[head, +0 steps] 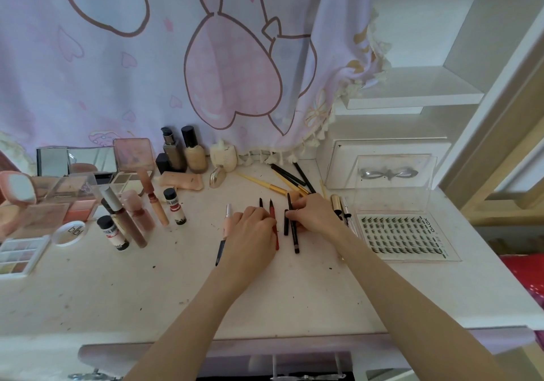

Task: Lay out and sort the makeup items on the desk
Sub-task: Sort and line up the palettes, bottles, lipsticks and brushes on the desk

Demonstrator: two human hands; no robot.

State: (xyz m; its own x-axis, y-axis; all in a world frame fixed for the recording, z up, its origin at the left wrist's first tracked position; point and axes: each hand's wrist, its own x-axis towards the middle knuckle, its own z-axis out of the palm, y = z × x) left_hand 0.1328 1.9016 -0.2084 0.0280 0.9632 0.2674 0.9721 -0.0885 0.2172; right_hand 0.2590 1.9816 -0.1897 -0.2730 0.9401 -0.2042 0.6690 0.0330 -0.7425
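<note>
On the bench (147,292), the left hand (250,230) pinches the red pencil (273,213); right hand (315,213) beside it pinches a black pencil (293,233).

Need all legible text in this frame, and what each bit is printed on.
"XOYO": right edge of the lash card in the clear case.
"blbl" (apparent, seen rotated): round white lid.
"PINK BOO…" (partial): small black-capped bottle; second bottle blurred.
Pencil and tube print: too small.
</note>
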